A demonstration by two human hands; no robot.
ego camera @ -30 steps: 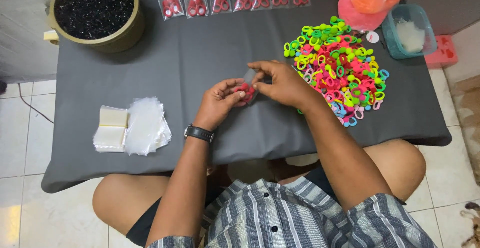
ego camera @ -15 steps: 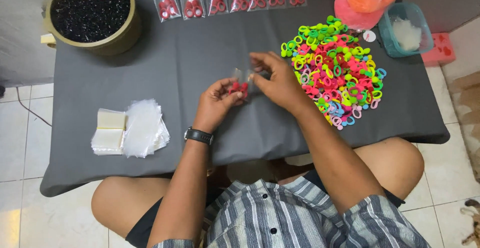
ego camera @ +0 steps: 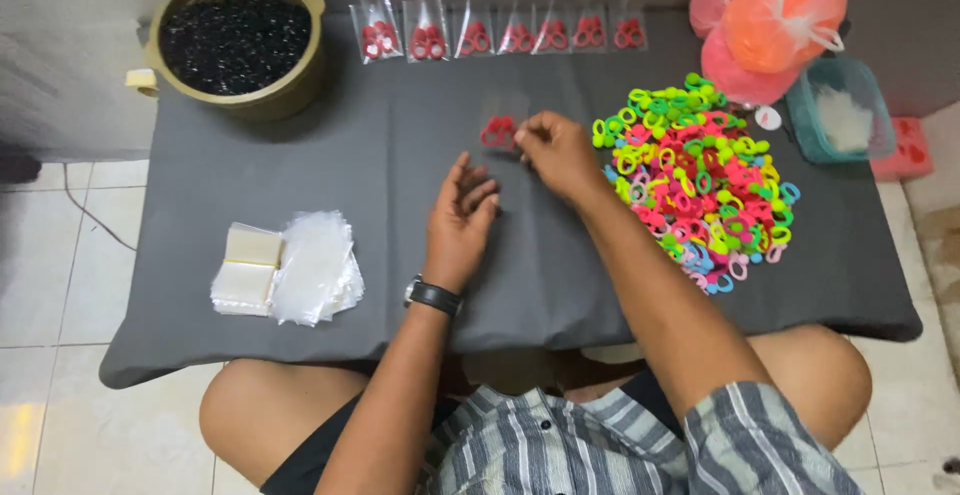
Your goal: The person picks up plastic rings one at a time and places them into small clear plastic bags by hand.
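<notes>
My right hand pinches a small clear bag holding red rings and holds it out over the grey table, past the table's middle. My left hand rests open just behind it, fingers spread, holding nothing; a black watch sits on its wrist. A row of several filled clear bags with red rings lies along the far edge. To the right of my right hand lies a heap of coloured rings in green, pink, yellow and blue.
An olive pot full of small black pieces stands at the far left corner. Stacks of clear empty bags lie front left. Orange and pink plastic bags and a teal tub sit far right. Tiled floor surrounds the table.
My right hand has carried the bag of red rings away from me toward the far row. My left hand has let go of it and opened.
</notes>
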